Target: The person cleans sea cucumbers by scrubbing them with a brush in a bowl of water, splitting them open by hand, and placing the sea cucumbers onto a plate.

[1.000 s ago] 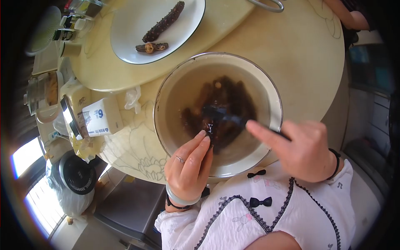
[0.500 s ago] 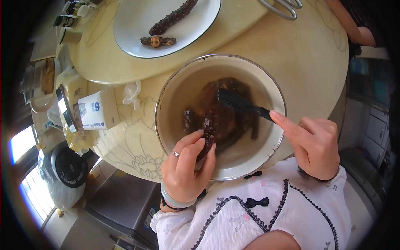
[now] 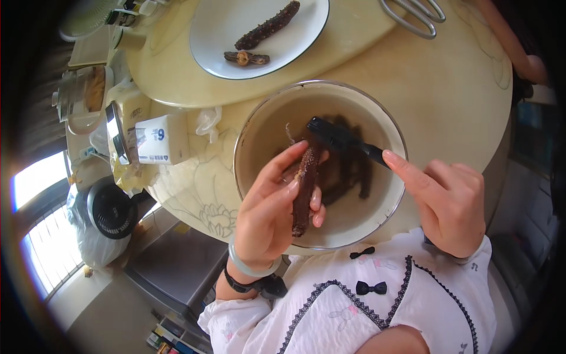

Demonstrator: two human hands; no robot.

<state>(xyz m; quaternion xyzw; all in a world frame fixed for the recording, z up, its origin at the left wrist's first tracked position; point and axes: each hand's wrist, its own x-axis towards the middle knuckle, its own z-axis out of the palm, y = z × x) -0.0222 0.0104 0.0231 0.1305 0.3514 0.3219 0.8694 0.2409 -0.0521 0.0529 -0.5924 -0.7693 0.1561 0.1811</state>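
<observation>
Over the near left of the enamel basin [image 3: 386, 227], my left hand [image 3: 265, 203] holds a dark, bumpy sea cucumber [image 3: 305, 194] lengthwise, its underside partly turned up. Thumb and fingers wrap around its sides. My right hand [image 3: 445, 200] grips the end of a black brush-like tool [image 3: 339, 138], index finger stretched along the handle. The tool's wide head hangs over the basin, just beyond the sea cucumber's upper end. Murky water fills the basin, and more sea cucumbers [image 3: 362, 177] lie in it.
Behind the basin, a white plate [image 3: 312, 35] bears a whole sea cucumber [image 3: 268, 26] and a smaller split piece [image 3: 246, 58]. A tissue pack [image 3: 160, 140] and crumpled plastic [image 3: 207, 123] lie to the left. Metal loops [image 3: 415, 17] rest at the back right, near another person's arm [image 3: 513, 41].
My left hand has lifted the sea cucumber up from the water and turned palm-up around it. The right hand keeps the black tool over the basin. The whole view has shifted slightly.
</observation>
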